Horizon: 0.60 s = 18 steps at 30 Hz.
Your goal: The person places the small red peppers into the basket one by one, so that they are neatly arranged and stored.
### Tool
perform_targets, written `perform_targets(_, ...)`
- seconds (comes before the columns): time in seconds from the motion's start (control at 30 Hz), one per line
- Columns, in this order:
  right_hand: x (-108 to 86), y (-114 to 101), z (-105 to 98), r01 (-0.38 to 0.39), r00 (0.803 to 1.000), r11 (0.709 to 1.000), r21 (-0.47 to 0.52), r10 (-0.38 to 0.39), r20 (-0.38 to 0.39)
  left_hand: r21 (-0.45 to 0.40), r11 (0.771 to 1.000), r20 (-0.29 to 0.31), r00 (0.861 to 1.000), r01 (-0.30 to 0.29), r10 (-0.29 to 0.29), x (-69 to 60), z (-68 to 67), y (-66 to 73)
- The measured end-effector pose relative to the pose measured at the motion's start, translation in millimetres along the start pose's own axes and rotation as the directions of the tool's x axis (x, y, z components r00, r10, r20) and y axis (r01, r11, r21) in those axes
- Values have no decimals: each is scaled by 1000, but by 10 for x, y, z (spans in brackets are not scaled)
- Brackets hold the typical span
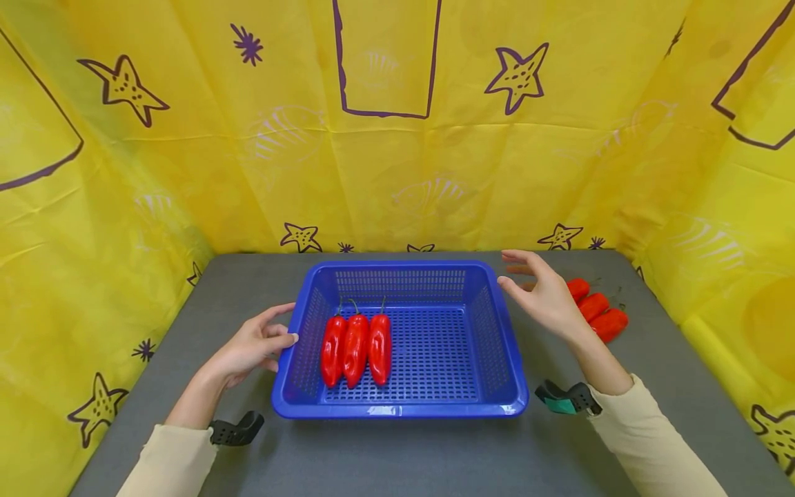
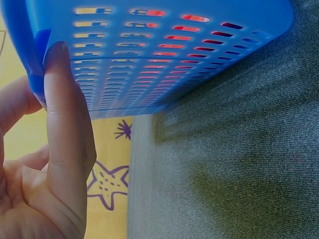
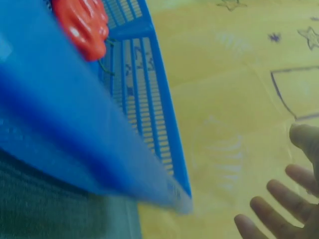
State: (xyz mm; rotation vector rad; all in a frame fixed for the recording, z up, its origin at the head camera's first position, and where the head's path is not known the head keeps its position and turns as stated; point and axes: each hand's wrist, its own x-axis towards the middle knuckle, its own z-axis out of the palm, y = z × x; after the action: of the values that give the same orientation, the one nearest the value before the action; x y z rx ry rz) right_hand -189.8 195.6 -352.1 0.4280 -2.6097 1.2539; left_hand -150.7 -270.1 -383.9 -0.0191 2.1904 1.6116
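Sitting on the worktop: a blue basket (image 1: 400,411), right side up, its long axis running from left to right, so a short end faces each of the person's hands.
Three red peppers: side by side in the left half of the basket (image 1: 355,351), long axes running front to back; their green stems point away toward the cloth, their rounded tips back at the person. They lie between the two hands, nearer the left.
Left hand: beside the basket's left end (image 1: 251,345), fingers loosely bent, its thumb touching the rim.
Right hand: just off the basket's right end (image 1: 543,293), near the back corner, fingers loose and spread, holding nothing.
Loose peppers: three more red ones (image 1: 610,324) on the worktop beyond the right hand, which partly hides them from me; they lie slantwise, stems pointing back and to the right.
Wrists: black straps (image 1: 238,429) and pale cream sleeves (image 1: 652,449); the right strap has a teal patch.
Worktop: dark grey (image 1: 397,459), reaching under everything.
Cloth: yellow (image 1: 397,166), hung behind and on both sides, with purple-outlined starfish (image 1: 518,76).
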Motion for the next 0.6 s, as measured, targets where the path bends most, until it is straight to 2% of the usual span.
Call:
perform_targets(0.1,-46,69,-65,-12,999,1000,18,13,-42,-2,1000,2,1000,-4,4,1,4,3)
perform_targets(0.3,-163,205,-190,-69,988,997,-25,65,-140,-1,1000,5,1000,-7,7,-6,6,8)
perform_targets(0.37,-202,247,-225,-97,980,995,-30,90,-179,1,1000,5,1000,-6,6,-9,6,10)
perform_targets(0.6,-316,396,-358,-206,939,978,42,210,-273,-2,1000,10,1000,-10,10,-14,4,18)
